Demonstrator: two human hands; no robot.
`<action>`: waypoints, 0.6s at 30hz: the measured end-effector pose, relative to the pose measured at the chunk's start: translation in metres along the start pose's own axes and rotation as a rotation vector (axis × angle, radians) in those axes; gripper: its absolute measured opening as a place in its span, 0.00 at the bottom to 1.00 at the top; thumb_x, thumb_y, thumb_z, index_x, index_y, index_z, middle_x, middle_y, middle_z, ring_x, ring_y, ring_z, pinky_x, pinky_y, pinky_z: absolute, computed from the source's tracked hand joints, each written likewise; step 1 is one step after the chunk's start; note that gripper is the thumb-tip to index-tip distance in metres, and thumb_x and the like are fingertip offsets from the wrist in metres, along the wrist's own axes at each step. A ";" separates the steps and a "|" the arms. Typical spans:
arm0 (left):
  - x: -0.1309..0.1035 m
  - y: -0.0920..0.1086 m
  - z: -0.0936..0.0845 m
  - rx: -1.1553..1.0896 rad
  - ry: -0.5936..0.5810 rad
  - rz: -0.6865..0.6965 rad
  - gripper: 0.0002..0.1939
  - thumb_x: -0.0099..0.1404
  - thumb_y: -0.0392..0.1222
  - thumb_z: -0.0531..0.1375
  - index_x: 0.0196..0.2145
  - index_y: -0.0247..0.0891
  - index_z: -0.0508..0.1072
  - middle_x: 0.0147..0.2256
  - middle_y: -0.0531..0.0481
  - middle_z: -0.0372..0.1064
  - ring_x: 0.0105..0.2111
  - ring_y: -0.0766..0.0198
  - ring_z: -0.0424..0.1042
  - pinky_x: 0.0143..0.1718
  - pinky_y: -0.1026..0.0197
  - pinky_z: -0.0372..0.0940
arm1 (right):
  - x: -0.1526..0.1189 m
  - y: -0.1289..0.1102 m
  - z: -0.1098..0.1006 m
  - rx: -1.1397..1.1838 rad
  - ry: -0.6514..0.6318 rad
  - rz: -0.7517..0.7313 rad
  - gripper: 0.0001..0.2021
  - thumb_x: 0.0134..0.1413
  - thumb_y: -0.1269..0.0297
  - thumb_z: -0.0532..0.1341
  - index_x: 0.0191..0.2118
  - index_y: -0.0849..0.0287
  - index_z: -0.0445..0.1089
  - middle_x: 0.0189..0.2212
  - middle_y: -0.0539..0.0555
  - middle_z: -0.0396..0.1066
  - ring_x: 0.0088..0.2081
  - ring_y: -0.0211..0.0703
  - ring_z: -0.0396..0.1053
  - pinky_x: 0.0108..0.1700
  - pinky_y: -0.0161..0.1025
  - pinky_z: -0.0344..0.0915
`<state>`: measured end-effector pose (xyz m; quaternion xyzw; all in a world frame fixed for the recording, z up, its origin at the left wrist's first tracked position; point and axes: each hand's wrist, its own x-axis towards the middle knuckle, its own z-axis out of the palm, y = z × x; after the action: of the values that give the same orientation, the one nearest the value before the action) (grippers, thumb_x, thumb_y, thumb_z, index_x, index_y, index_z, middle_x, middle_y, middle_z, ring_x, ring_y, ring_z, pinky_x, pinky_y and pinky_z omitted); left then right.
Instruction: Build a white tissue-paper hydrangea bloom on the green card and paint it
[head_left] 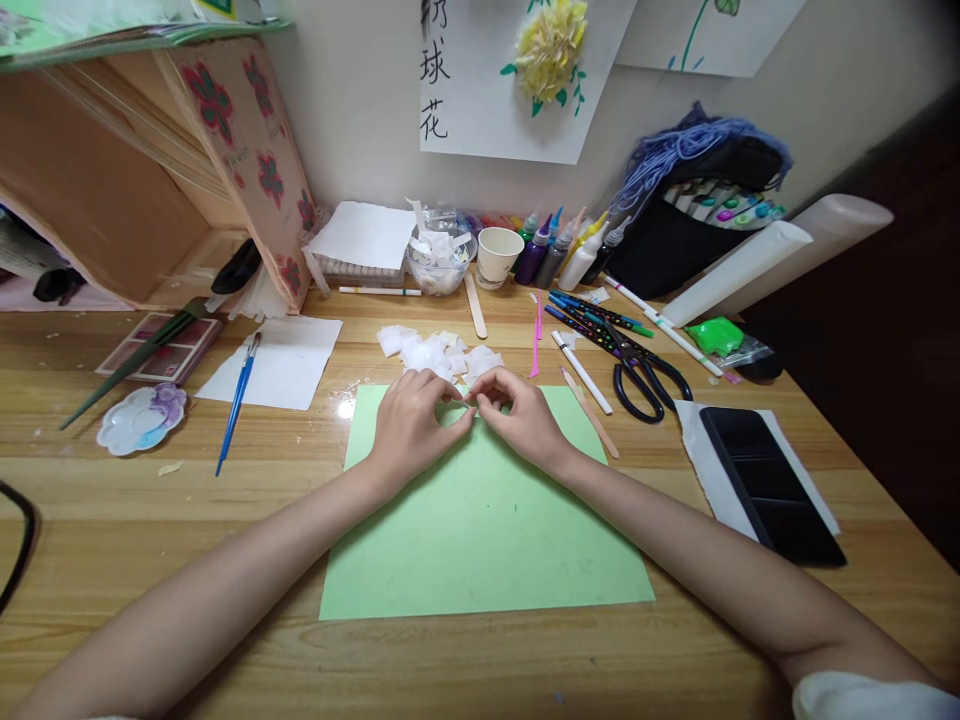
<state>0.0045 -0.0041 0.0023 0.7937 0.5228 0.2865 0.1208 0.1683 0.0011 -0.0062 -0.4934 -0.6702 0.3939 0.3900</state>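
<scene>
The wooden worktop point(420, 665) runs back to a pale wall point(360, 100), where a sheet with a yellow flower point(553, 55) hangs. Over the far edge of some green paper point(487, 530), midway across the worktop, the left hand point(409, 420) and right hand point(521, 415) meet, fingertips pinched narrow on a small pale piece point(466, 399), too tiny to make out. White scraps point(427, 350) lie just beyond. Paint bottles point(581, 262) and a cup point(499, 255) line the back edge; a black case point(772, 485) sits near the right edge, a flower-painted box point(247, 150) towards the back left corner.
</scene>
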 end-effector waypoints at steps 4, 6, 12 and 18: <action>0.001 0.001 -0.001 0.017 0.031 -0.037 0.06 0.59 0.43 0.59 0.28 0.39 0.69 0.30 0.50 0.69 0.34 0.59 0.67 0.35 0.58 0.60 | 0.000 0.000 0.000 -0.028 0.002 0.000 0.04 0.50 0.71 0.55 0.33 0.58 0.66 0.30 0.50 0.70 0.30 0.36 0.66 0.32 0.34 0.61; 0.000 0.002 -0.001 0.019 0.027 -0.050 0.05 0.58 0.42 0.58 0.28 0.39 0.69 0.30 0.50 0.69 0.34 0.59 0.67 0.35 0.58 0.60 | 0.000 0.001 0.000 -0.058 0.018 -0.012 0.03 0.50 0.70 0.56 0.33 0.58 0.66 0.29 0.50 0.70 0.29 0.35 0.65 0.31 0.34 0.61; -0.001 0.002 -0.001 0.035 0.004 -0.087 0.03 0.58 0.37 0.56 0.27 0.39 0.68 0.30 0.50 0.69 0.34 0.59 0.67 0.35 0.58 0.60 | -0.001 -0.002 0.001 -0.220 0.006 -0.127 0.03 0.47 0.69 0.61 0.31 0.57 0.66 0.28 0.49 0.68 0.28 0.36 0.62 0.31 0.34 0.60; 0.000 0.000 -0.001 0.007 0.003 -0.119 0.04 0.58 0.37 0.55 0.27 0.39 0.68 0.29 0.50 0.69 0.33 0.59 0.67 0.34 0.58 0.60 | 0.000 -0.003 0.002 -0.299 0.002 -0.178 0.03 0.49 0.72 0.59 0.29 0.57 0.65 0.29 0.51 0.65 0.30 0.38 0.62 0.32 0.35 0.60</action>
<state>0.0041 -0.0036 0.0028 0.7612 0.5703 0.2782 0.1339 0.1654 -0.0002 -0.0043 -0.4851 -0.7619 0.2532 0.3464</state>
